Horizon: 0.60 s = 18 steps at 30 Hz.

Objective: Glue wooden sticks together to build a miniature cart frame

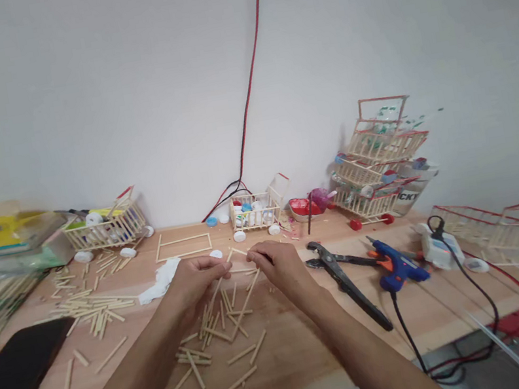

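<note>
Both hands meet over the middle of the wooden table, pinching a small frame of thin wooden sticks. My left hand has its thumb and fingers closed on the left side of this frame. On the opposite side, my right hand pinches near its upper right corner. Fingers partly cover the joints. Loose cut sticks lie scattered beneath the hands. A crumpled white tissue is beside my left wrist. Right of my right hand rest black-handled pliers and a blue glue gun.
Small stick carts with bottle-cap wheels stand along the wall, several stacked at the right. A flat stick rectangle lies at the back. A white power adapter with cables sits right. A black phone-like slab lies left.
</note>
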### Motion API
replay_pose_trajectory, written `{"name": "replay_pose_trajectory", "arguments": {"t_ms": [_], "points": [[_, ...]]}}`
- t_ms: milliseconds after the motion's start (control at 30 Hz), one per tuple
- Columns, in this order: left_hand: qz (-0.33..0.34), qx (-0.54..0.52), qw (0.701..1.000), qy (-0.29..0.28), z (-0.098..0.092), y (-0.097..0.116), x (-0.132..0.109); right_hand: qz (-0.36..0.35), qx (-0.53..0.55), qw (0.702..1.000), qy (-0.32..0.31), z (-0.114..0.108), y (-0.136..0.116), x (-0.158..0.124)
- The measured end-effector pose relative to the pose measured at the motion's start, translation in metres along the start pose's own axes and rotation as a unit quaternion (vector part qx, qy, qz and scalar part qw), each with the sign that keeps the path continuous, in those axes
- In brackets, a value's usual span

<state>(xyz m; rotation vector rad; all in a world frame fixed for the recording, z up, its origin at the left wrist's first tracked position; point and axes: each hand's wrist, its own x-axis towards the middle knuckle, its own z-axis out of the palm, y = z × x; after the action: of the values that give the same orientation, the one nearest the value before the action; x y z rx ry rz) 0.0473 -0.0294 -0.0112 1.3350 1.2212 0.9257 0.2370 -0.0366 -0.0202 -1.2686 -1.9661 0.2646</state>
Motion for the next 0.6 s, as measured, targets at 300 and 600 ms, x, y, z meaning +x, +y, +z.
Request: {"name": "replay_pose_trajectory", "arguments": {"t_ms": [300, 600], "points": [[-0.02, -0.01, 1.0, -0.001, 0.001, -0.0003, 0.0002, -0.002, 0.004, 1.0, -0.001, 0.0003, 0.0016, -0.0003], [-0.025, 0.003, 1.0, -0.002, 0.0004, -0.0009, 0.0005, -0.001, -0.003, 1.0, -0.002, -0.0007, 0.001, -0.0004]]}}
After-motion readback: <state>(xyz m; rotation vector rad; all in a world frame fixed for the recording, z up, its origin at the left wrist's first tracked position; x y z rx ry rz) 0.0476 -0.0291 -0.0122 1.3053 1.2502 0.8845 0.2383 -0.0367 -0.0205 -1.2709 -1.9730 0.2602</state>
